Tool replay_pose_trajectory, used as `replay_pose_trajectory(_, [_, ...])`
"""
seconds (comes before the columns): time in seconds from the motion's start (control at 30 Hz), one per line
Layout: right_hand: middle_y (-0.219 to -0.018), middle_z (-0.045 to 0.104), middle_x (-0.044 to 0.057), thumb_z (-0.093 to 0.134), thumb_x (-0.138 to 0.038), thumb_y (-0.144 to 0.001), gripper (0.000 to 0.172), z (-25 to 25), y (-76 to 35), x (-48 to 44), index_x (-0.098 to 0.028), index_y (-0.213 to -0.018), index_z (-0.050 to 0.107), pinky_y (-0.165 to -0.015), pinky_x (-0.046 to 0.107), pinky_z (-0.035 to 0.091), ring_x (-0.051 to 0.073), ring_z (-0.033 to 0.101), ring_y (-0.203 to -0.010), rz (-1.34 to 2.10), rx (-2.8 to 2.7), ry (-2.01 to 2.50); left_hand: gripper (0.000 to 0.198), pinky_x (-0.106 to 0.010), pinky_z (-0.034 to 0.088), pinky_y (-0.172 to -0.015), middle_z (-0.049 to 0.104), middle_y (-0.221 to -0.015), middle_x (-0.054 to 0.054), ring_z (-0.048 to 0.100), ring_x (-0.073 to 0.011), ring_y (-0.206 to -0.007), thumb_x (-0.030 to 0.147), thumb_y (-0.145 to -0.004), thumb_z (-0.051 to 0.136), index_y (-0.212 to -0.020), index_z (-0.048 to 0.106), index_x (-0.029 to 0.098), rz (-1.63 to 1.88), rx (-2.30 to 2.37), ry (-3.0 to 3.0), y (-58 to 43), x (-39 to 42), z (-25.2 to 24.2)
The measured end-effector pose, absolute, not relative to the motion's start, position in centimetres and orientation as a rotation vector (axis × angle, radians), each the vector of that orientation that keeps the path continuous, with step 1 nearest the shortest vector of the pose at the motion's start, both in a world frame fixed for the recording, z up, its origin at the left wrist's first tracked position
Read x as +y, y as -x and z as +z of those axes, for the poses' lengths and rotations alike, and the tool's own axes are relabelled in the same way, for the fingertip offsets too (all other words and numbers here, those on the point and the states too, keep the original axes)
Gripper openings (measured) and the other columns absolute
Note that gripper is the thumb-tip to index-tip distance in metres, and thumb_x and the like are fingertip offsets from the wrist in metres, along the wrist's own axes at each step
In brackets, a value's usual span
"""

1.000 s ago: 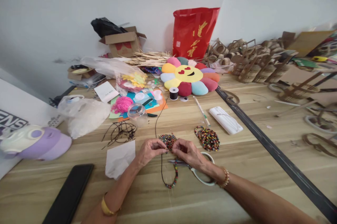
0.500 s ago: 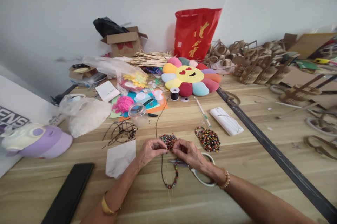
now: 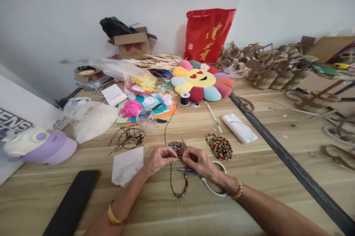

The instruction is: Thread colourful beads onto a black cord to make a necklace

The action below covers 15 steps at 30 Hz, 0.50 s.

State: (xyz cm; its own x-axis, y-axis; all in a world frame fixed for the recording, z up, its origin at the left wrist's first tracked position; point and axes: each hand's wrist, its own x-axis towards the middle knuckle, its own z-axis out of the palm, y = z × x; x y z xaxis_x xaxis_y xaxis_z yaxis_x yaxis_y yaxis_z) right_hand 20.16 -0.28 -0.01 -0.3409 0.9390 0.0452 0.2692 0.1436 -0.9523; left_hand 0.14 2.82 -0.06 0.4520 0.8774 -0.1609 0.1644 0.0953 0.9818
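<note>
My left hand [image 3: 161,159] is closed in a pinch, with what looks like a small bead [image 3: 176,157] at its fingertips. Close beside it, my right hand [image 3: 200,161] pinches the upper end of a black cord. Multicoloured threaded beads [image 3: 182,194] hang in a curve below that hand, and the bare cord [image 3: 171,177] rises on the left side of the loop. Just behind my fingers lies a pile of loose beads [image 3: 177,147]. Scissors [image 3: 215,190] with white handles lie partly under my right hand and wrist.
A coiled bead string [image 3: 220,147] lies to the right, near a white power bank-like block [image 3: 239,128]. Behind stand a black cord spool [image 3: 184,98] and a clear jar [image 3: 146,119]. Left are cord scraps [image 3: 129,138], white paper [image 3: 127,166] and a black phone [image 3: 73,201].
The view has shifted very slightly. Both hands keep nearly the same place and pinch, and the beaded cord hangs as before.
</note>
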Motion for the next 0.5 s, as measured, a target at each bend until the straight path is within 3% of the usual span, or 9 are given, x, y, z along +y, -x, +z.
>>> replay_pose_trajectory(0.5, [-0.059, 0.050, -0.003, 0.061, -0.030, -0.081, 0.017, 0.20, -20.10, -0.58, -0.015, -0.075, 0.060, -0.048, 0.020, 0.033, 0.008, 0.041, -0.051, 1.268, -1.741, 1.098, 0.023, -0.023, 0.045, -0.062, 0.068, -0.068, -0.003, 0.060, -0.0135, -0.063, 0.028, -0.060, 0.079, -0.070, 0.066, 0.012, 0.719, 0.983, -1.363, -0.82, 2.02, 0.19])
